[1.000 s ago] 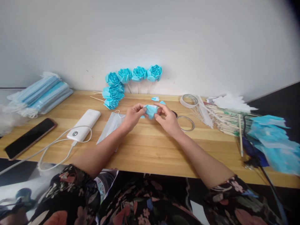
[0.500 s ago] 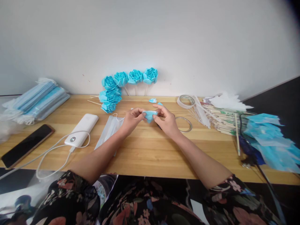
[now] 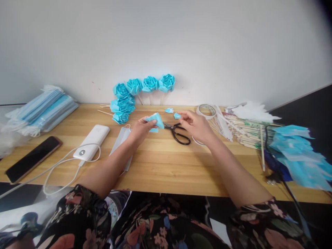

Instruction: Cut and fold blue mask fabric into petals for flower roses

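Note:
My left hand is closed, pinching a folded light-blue piece of mask fabric between thumb and fingers. My right hand is off that piece, thumb and forefinger apart. Its fingertips are beside a small blue fabric piece on the table; whether they touch it I cannot tell. Black-handled scissors lie between my hands, their blades toward the left. Another small blue-and-white piece lies farther back. Under my left fingers a flat blue scrap shows in part.
Blue fabric flowers on sticks stand against the wall. A mask lies under my left forearm. At left are stacked masks, a power bank and a phone. Tape, sticks and blue sheets occupy the right.
My right hand has let go of the blue fabric piece and moved right, uncovering the scissors. The left hand has kept the piece, now tilted, and drawn slightly left.

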The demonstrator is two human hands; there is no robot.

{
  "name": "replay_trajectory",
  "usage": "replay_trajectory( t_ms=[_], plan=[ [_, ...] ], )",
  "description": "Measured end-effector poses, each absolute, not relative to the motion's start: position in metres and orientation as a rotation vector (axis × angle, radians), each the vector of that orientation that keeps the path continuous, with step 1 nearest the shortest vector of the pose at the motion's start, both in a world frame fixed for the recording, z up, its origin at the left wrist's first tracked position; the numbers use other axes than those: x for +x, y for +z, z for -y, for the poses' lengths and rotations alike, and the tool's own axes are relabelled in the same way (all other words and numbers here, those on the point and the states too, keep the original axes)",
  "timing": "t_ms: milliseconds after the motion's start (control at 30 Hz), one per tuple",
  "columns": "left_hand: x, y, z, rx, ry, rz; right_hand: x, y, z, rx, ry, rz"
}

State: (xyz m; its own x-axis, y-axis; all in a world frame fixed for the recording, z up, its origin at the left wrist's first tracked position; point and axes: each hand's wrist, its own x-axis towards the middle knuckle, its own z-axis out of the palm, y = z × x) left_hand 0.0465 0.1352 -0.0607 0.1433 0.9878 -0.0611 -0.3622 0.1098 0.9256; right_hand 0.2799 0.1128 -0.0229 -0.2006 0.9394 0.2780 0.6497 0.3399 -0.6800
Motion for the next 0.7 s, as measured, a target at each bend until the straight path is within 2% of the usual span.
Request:
replay_trajectory(
  t_ms=[200, 300, 400, 500, 700],
  plan=[
    [0.042, -0.054, -0.142, 0.599, 1.267, -0.816, 0.280, -0.032, -0.100, -1.633, 0.172, 2.547],
    [0.041, -0.051, -0.142, 0.543, 1.288, -0.799, 0.274, -0.040, -0.099, -1.686, 0.041, 2.599],
    [0.040, -0.047, -0.142, 0.491, 1.276, -0.817, 0.277, -0.037, -0.105, -1.727, 0.099, 2.521],
    [0.039, -0.045, -0.143, 0.435, 1.273, -0.845, 0.288, -0.023, -0.111, -1.666, 0.405, 2.291],
    [0.035, -0.046, -0.146, 0.359, 1.307, -0.797, 0.284, -0.007, -0.104, -1.006, 1.605, 1.586]
  ],
)
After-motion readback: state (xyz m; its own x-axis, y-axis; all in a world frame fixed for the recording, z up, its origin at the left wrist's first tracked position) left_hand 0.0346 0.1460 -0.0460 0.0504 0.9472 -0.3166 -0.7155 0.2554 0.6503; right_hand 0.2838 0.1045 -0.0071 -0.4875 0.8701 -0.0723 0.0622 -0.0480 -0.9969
